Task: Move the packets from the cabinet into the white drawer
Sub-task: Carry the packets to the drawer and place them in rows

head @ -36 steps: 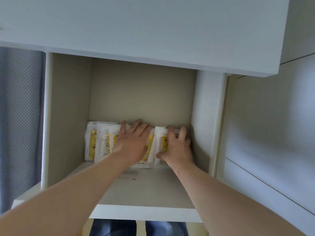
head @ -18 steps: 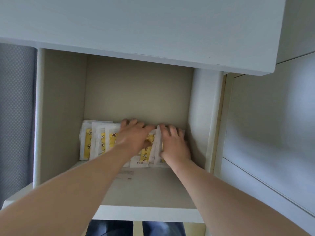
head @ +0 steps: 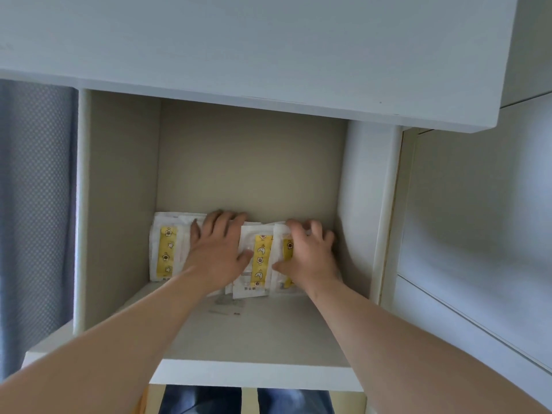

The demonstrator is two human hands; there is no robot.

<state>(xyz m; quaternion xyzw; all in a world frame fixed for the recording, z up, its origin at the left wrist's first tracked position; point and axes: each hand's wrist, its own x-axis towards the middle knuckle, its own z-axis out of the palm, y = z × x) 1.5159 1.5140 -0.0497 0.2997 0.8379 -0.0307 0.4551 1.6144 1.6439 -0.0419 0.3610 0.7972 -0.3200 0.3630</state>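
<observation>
Several packets [head: 260,258] lean at 12 o'clock in the cabinet [head: 119,189], so my left grip [head: 215,249] presses flat-fingered to steady them while my right grip [head: 307,255] curls round the 3 o'clock ones, likely to gather them.

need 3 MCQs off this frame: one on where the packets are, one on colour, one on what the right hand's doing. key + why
1. Where are the packets?
A) at the back of the cabinet shelf
B) at the shelf's front edge
C) in a drawer

2. What colour is the printed strip on the packets?
A) red
B) yellow
C) green

3. What is the right hand doing?
A) hanging at the person's side
B) lying flat on the bare shelf
C) gripping packets, fingers curled over their top edge

Key:
1 A: they stand at the rear wall, with bare shelf in front of them.
2 B: yellow strips show beside and between the hands.
3 C: its fingers hook over the top edge, with the thumb at the front.
</observation>
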